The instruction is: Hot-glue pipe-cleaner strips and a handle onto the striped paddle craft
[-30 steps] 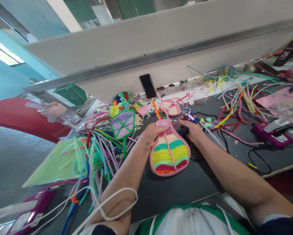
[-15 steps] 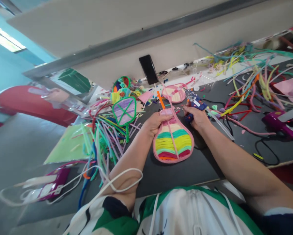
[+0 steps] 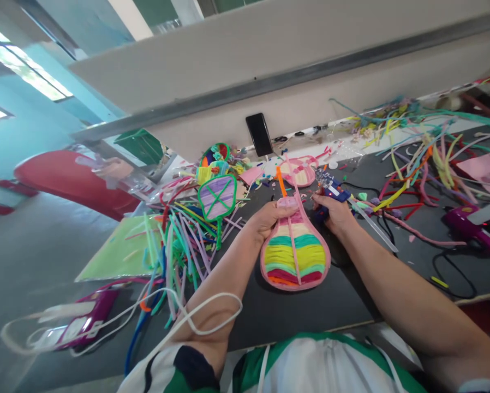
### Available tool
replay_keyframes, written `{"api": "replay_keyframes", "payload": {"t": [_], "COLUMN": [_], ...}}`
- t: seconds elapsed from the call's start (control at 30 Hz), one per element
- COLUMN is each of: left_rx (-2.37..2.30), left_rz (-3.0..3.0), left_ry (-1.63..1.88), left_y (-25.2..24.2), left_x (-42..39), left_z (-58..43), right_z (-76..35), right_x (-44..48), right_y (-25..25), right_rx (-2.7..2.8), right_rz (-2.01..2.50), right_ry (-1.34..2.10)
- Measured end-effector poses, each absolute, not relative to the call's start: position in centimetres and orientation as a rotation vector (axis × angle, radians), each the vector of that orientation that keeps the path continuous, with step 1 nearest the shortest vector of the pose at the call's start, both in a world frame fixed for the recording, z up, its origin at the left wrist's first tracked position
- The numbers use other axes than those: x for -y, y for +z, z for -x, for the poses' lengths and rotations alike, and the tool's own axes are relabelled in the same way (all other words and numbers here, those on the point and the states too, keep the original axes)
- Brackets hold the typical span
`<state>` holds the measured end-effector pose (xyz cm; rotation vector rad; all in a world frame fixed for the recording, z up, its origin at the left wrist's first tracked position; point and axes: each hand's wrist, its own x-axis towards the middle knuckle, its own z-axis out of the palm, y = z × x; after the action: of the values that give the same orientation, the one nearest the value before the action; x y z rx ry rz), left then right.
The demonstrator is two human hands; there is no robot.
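1. Passable: dark-grey flat bench (image 3: 339, 307) between forearms (image 3: 224, 278), nearside of pink-edged striped pear-shaped panel (image 3: 296, 254).
2. Left blocked: tangled green-and-purple fuzzy stems (image 3: 183, 243); looped white cable (image 3: 224, 295) over left forearm.
3. Right: gap before purple plastic power strip (image 3: 464, 225); long pink fuzzy stem (image 3: 429, 237) crosses it.
4. Far side: black rectangular phone (image 3: 260, 135), pale flat board (image 3: 212, 134).

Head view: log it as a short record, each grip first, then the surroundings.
Left grip: on the narrow upper part of the striped piece
Right grip: around the blue glue gun
Piece edging: pink
Far side: black phone
Left side: green-rimmed purple piece, fuzzy stems
Right side: purple power strip
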<state>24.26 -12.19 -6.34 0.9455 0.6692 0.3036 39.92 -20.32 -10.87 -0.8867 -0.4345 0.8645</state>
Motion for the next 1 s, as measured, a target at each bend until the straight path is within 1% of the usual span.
{"api": "replay_keyframes", "payload": {"t": [0.57, 1.0], "left_rx": [-0.629, -0.636], "left_rz": [-1.030, -1.032], "left_ry": [0.306, 0.301], "left_y": [-5.6, -5.3], "left_x": [13.7, 14.2], "left_z": [-24.5, -24.6], "right_z": [-38.9, -38.7], "right_x": [21.3, 21.3], "right_y": [-10.3, -10.4], "right_rx": [0.581, 0.561], "right_rz": [0.891, 0.857], "right_ry": [0.903, 0.901]}}
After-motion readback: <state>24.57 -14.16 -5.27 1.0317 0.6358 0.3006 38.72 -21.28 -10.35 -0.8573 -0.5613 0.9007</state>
